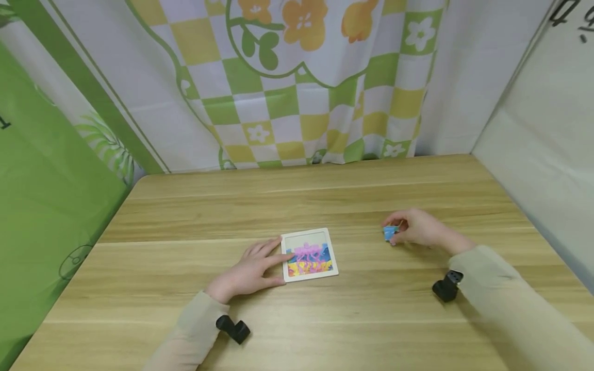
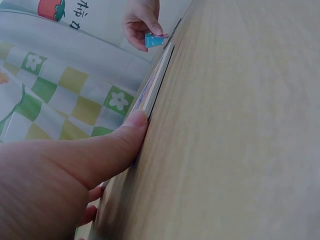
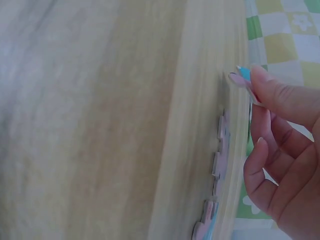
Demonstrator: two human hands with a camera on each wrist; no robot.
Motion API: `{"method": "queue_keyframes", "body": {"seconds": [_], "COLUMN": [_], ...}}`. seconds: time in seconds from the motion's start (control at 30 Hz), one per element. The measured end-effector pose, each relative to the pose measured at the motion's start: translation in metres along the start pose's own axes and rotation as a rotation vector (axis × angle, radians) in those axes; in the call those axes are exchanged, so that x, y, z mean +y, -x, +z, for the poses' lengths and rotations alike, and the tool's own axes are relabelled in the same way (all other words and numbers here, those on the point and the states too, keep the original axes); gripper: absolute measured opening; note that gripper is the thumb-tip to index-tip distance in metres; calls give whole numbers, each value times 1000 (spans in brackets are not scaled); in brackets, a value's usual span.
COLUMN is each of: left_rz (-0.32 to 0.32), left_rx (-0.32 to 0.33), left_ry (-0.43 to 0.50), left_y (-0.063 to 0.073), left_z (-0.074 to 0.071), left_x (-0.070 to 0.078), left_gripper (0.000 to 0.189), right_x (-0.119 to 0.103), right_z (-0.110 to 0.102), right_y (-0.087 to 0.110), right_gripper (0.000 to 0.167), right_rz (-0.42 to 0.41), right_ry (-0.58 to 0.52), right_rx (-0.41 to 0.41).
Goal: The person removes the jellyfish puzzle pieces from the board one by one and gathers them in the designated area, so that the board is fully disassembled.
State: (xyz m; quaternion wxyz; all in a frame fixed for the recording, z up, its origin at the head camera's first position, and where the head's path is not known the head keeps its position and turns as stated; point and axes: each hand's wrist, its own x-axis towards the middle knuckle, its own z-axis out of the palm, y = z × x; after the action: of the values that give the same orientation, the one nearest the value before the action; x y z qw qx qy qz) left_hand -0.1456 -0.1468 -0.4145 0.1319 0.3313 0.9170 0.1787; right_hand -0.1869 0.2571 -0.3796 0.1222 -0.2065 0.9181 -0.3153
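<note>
A small square jigsaw puzzle in a white-framed tray [image 1: 333,269] lies mid-table. Its picture [image 1: 310,258] shows a pink jellyfish over blue, yellow and orange; the upper strip is bare backing. My left hand [image 1: 246,270] rests at the tray's left side, index finger reaching over the picture and thumb at the near left corner. To the right of the tray, my right hand [image 1: 417,228] pinches a blue jigsaw piece [image 1: 390,233] between thumb and fingers. Seen from the right wrist, this piece [image 3: 244,74] is tilted, its pale underside showing.
Several jigsaw pieces [image 3: 220,145] lie in a row on the wooden table [image 1: 195,206], below the right hand in the right wrist view. A black wrist camera [image 1: 233,330] sits at the left sleeve, another camera [image 1: 447,286] at the right. A checkered curtain [image 1: 297,108] hangs behind the table.
</note>
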Motion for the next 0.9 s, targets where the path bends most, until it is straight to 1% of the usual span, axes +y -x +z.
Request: {"method": "queue_keyframes", "body": {"seconds": [0.23, 0.37, 0.5, 0.73, 0.9], "left_rz": [-6, -16, -13, -3, -2], "left_rx": [-5, -11, -12, -7, -4], "left_ry": [-3, -1, -6, 17, 8], "left_y": [-1, -1, 0, 0, 0], "left_z": [0, 0, 0, -2, -2], "left_x": [0, 0, 0, 2, 2], "left_gripper": [58, 59, 59, 58, 58], "right_x": [0, -1, 0, 1, -1], "right_z": [3, 6, 7, 9, 9], "right_y": [-3, -4, -4, -4, -6], "right_gripper": [35, 33, 32, 30, 31], "right_rz": [-12, -36, -60, -101, -83], "right_ry": [61, 111, 143, 198, 213], "right_rx": [-25, -8, 17, 36, 17]}}
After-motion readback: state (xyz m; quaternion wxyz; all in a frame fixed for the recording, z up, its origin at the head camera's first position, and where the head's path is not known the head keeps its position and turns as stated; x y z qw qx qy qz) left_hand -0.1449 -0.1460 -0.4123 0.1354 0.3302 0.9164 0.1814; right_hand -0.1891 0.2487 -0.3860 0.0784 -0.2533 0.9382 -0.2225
